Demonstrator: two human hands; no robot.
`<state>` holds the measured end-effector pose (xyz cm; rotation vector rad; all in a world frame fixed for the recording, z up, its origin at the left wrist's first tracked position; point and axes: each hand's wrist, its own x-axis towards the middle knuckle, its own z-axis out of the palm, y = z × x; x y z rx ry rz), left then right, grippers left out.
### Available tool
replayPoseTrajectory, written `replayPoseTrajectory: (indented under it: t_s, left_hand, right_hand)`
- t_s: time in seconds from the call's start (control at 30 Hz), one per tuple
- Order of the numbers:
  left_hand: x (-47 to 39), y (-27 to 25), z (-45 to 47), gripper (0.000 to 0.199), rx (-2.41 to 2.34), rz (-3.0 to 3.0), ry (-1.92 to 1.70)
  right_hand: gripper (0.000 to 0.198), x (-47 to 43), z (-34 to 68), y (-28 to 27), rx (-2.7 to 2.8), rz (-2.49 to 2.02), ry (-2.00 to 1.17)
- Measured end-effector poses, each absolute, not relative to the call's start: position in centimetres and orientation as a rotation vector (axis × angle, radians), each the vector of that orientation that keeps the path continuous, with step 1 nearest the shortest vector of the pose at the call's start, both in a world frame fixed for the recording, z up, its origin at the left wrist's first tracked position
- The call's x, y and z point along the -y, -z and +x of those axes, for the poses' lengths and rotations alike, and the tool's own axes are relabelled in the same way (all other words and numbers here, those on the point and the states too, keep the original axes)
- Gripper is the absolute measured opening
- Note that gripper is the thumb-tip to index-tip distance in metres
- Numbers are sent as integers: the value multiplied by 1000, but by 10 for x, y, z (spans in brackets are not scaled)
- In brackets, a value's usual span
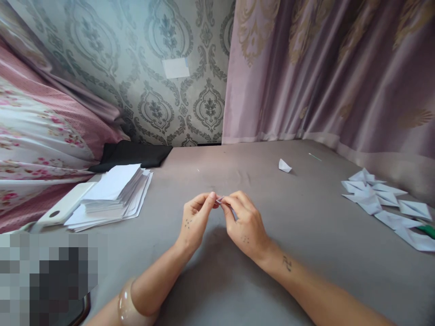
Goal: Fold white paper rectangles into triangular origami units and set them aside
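Above the middle of the grey surface, both my hands come together at the fingertips. My left hand point(196, 219) is closed in a pinch, its thumb on top, on one end of a small folded paper point(219, 199). Pinching the other end is my right hand point(245, 222), with thumb and index finger pressed together. Only a thin, pale edge of the paper shows between the fingers; the rest is hidden. A stack of white paper sheets point(113, 185) lies to the left. Off to the right rest several folded paper boats point(387, 198), and one more folded paper piece point(284, 166) sits farther back.
A white, flat object point(63, 206) lies beside the stack, with black cloth point(136, 154) behind it. A dark object point(79, 312) is at the lower left, partly blurred out. A thin stick point(315, 157) lies back right. Curtains point(272, 90) hang along the far edge.
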<state>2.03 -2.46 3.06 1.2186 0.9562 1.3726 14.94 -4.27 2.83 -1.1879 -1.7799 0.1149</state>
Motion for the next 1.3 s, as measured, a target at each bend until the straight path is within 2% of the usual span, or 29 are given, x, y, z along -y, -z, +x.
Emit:
replayPoseTrajectory:
  t_s: [0.13, 0.27, 0.8, 0.87, 1.03, 1.17, 1.3]
  left_hand:
    - [23, -30, 22, 20, -912, 1128, -1342]
    - [21, -27, 24, 18, -936, 1079, -1332]
    - [18, -33, 21, 16, -915, 980, -1342]
    - [15, -34, 17, 17, -893, 884, -1366]
    - [13, -33, 14, 17, -812, 793, -1344]
    - [18, -33, 19, 13, -810, 875, -1282]
    - [21, -34, 22, 14, -833, 903, -1286]
  right_hand:
    - [15, 37, 151, -31, 1563, -1142, -387]
    - [14, 35, 151, -33, 1494, -1147, -521]
    - [19, 34, 154, -34, 1510, -1255, -616]
    - [14, 32, 156, -34, 1496, -1278, -685]
    - [40, 28, 158, -38, 1369, -1199, -1021]
    - [31, 31, 154, -41, 1285, -1085, -1249]
    - [33, 30, 153, -37, 1190, -1085, -1246]
